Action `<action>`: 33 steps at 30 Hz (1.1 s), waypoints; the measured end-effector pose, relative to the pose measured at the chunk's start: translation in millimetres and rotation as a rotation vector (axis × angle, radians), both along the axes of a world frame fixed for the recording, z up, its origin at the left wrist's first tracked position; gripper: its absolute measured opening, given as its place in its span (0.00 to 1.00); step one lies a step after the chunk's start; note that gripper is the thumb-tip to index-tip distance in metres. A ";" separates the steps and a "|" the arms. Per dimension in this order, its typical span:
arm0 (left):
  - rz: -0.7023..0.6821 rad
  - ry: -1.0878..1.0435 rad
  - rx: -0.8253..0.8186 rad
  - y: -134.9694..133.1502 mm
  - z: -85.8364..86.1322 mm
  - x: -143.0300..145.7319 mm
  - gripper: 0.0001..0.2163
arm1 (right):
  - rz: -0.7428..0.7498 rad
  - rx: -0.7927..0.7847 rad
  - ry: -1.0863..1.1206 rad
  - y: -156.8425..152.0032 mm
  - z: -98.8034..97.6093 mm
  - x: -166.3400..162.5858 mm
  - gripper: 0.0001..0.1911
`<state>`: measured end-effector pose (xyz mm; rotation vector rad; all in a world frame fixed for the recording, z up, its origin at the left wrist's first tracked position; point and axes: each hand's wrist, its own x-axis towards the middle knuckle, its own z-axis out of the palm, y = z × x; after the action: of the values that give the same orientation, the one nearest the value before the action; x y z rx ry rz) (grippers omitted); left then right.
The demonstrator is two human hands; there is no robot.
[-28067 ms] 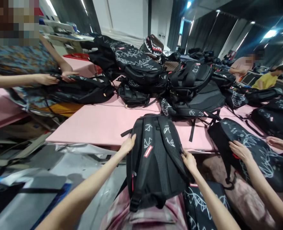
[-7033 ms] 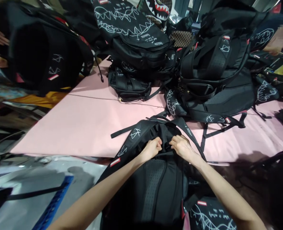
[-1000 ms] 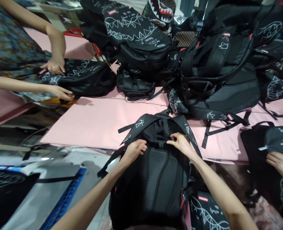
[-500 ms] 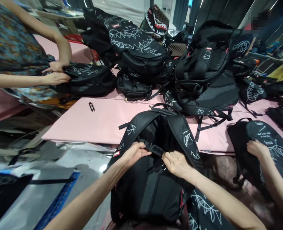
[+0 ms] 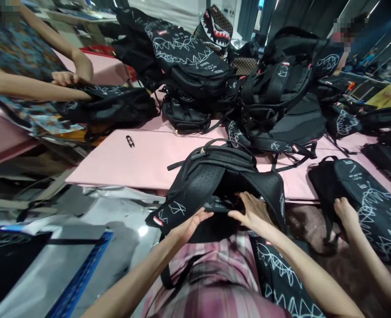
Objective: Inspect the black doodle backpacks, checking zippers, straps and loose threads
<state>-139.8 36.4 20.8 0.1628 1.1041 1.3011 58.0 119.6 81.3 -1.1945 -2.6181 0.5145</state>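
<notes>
A black backpack point(image 5: 188, 185) with white scribble marks leans from my lap onto the pink table, with a dark opening between its padded parts facing me. My left hand point(image 5: 193, 223) pinches the lower edge of that opening. Beside it, my right hand point(image 5: 256, 214) is spread, its thumb apart at the edge and its fingers reaching into the dark gap. A thin dark strip shows between the hands; what lies deeper inside is hidden.
The pink table point(image 5: 105, 159) bears a small black tag point(image 5: 130, 141) and heaped backpacks point(image 5: 188, 57). At left, a co-worker's arms point(image 5: 62, 84) work on another bag. At right, another person's hand point(image 5: 346, 214) touches a scribbled backpack point(image 5: 374, 207). A blue crate edge point(image 5: 82, 274) stands lower left.
The backpack's lower body has swung away from my front, exposing the plaid cloth on my lap, and its opening gapes wider. My right hand has gone from a closed grip to spread fingers.
</notes>
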 end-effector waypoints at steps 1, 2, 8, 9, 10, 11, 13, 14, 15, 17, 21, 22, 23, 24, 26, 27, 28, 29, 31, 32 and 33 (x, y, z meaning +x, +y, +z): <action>0.021 -0.001 0.000 -0.5 0.9 -0.2 0.05 | -0.028 -0.002 -0.016 -0.3 2.9 -2.9 0.16; 0.044 -0.005 -0.003 -0.9 2.1 -0.4 0.07 | -0.046 -0.012 -0.038 -0.1 5.2 -6.1 0.12; 0.059 -0.040 -0.042 -1.9 9.0 0.2 0.13 | -0.079 -0.134 -0.141 7.7 3.8 -22.3 0.09; 0.059 -0.040 -0.049 -1.5 9.3 0.1 0.13 | -0.076 -0.146 -0.144 9.4 1.5 -23.8 0.09; 0.058 -0.039 -0.055 -1.0 9.3 -0.4 0.12 | -0.072 -0.157 -0.144 11.0 -1.2 -25.2 0.10; 0.057 -0.039 -0.063 -0.2 9.0 -1.1 0.12 | -0.071 -0.166 -0.140 12.4 -4.0 -26.4 0.10; 0.050 -0.043 -0.079 1.8 7.7 -3.1 0.11 | -0.073 -0.182 -0.122 14.6 -9.1 -28.5 0.10; 0.047 -0.045 -0.083 3.0 6.8 -4.2 0.11 | -0.078 -0.189 -0.108 15.3 -11.1 -29.6 0.10; 0.046 -0.046 -0.081 4.3 5.9 -5.2 0.10 | -0.083 -0.195 -0.094 15.8 -12.4 -30.7 0.09; 0.052 -0.042 -0.066 6.6 4.0 -6.7 0.09 | -0.085 -0.208 -0.065 16.4 -13.1 -32.6 0.09; 0.078 -0.038 -0.077 9.5 0.3 -6.1 0.05 | -0.098 -0.285 0.025 19.0 -9.7 -34.3 0.08; 0.087 -0.035 -0.089 10.0 -0.6 -5.3 0.05 | -0.121 -0.318 0.076 20.2 -8.8 -34.3 0.08; 0.094 -0.032 -0.097 10.6 -1.4 -4.5 0.05 | -0.149 -0.352 0.136 21.5 -8.0 -34.1 0.08; 0.098 -0.028 -0.102 11.3 -2.1 -4.0 0.05 | -0.179 -0.380 0.191 22.7 -7.5 -33.7 0.08; 0.093 -0.024 -0.105 12.9 -3.5 -3.7 0.05 | -0.223 -0.402 0.247 24.4 -7.6 -32.6 0.09; 0.081 -0.025 -0.108 13.7 -4.3 -4.1 0.04 | -0.233 -0.391 0.233 24.6 -8.2 -31.7 0.08; 0.067 -0.026 -0.110 14.5 -5.0 -4.8 0.04 | -0.236 -0.369 0.193 24.5 -9.1 -30.8 0.08; 0.054 -0.026 -0.112 15.1 -5.8 -5.6 0.03 | -0.238 -0.342 0.143 24.1 -10.1 -29.8 0.09; 0.034 -0.023 -0.114 15.8 -7.5 -7.5 0.03 | -0.233 -0.300 0.054 23.2 -12.0 -27.9 0.10; 0.028 -0.021 -0.114 15.9 -8.4 -8.3 0.03 | -0.229 -0.287 0.021 22.9 -12.5 -27.3 0.11; 0.022 -0.019 -0.113 16.0 -9.2 -8.9 0.03 | -0.222 -0.280 -0.003 22.7 -12.6 -26.9 0.11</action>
<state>-148.7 52.4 11.6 0.0541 1.1625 1.2540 31.2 142.3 68.7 -1.5466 -2.4302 0.8530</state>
